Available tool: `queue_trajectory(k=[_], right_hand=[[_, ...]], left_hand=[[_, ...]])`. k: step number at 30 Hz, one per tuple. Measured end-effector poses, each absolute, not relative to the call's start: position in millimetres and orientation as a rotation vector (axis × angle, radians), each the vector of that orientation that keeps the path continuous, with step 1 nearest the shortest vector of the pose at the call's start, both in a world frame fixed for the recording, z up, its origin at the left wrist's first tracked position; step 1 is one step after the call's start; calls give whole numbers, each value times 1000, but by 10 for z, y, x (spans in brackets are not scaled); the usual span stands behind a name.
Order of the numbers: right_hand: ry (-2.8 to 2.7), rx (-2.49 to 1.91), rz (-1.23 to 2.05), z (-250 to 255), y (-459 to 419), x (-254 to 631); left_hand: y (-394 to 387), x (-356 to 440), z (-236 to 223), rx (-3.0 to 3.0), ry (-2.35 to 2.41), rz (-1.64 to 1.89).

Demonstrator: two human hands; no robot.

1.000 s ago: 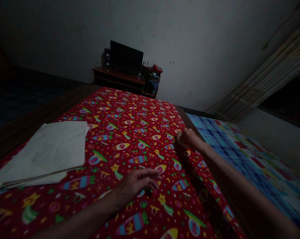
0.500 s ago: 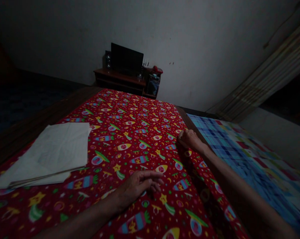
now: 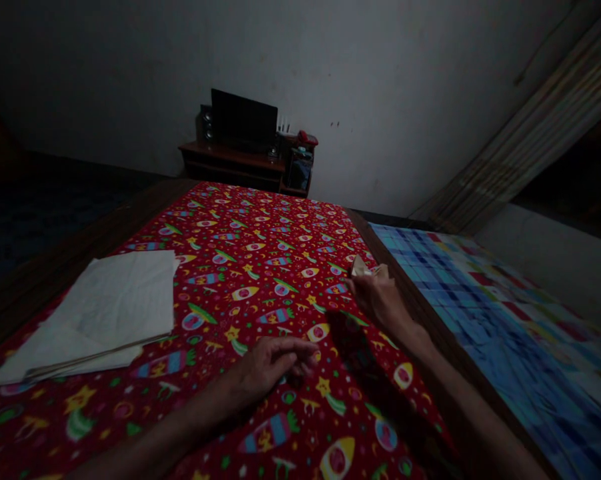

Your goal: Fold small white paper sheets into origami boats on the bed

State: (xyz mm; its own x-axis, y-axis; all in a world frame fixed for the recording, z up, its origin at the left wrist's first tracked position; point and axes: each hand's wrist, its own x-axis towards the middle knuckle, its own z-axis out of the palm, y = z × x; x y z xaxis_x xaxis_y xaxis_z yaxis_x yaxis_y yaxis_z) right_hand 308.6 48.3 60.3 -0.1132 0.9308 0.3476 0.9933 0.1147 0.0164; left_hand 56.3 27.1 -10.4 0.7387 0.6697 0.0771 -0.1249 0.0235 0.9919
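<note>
While the left hand (image 3: 270, 360) lies low at the near middle of the red cloth (image 3: 265, 293), the right hand (image 3: 383, 303) is closed around a crumpled tan piece (image 3: 359, 267), by the right edge of the red cloth. The piece sticks up past the fingers in folded points; whether it is paper or fabric, I cannot tell. The left hand is relaxed, with its fingers together and lightly bent and its thumb a narrow gap from them; whether it rests on the red cloth or just above it is hard to see. A dark shadow (image 3: 368, 363) falls across the red cloth, below and beside the right forearm. On the left part of the red cloth lies a stack of pale paper (image 3: 120, 300), its sheets slightly askew, well apart from both hands. The red cloth is printed with rockets, stars and planets, and dark brown borders (image 3: 380, 248) run along its sides. To the right of the red cloth spreads a blue plaid sheet (image 3: 420, 267). Beyond the far end of the red cloth, a wooden stand (image 3: 230, 159) carries a dark monitor (image 3: 244, 120) and a small speaker (image 3: 206, 124)
</note>
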Motion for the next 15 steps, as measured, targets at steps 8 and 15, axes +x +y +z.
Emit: queue_trajectory(k=[8,15], right_hand=[[-2192,-1628,108,-59,-97,2471],[-2181,-1592,83,-121,-74,2487]], left_hand=[[625,-482,340,2475,957,761],[648,-1684,-22,2671,1482,656]])
